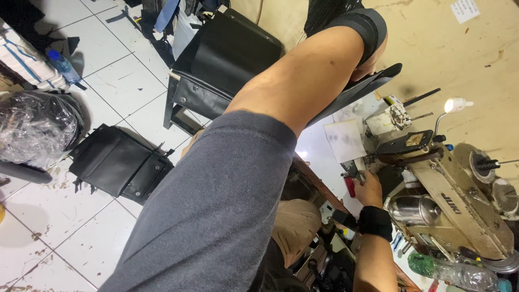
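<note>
At sewing machine (459, 200), right hand (369, 189) w/ red tool (350, 186); left arm raised.

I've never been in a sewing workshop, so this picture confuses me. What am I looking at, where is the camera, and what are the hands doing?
The camera sits on the person's head and looks down, tilted. The big arm in a grey sleeve is their left; its hand, mostly hidden behind a wristband, lifts a flat black panel; its grip cannot be made out. The right hand, also with a black wristband, reaches to the needle area of a beige sewing machine on the table, near a small red tool. A green plastic bottle lies by the machine. On the tiled floor lie a black bag and a water bottle.
</note>
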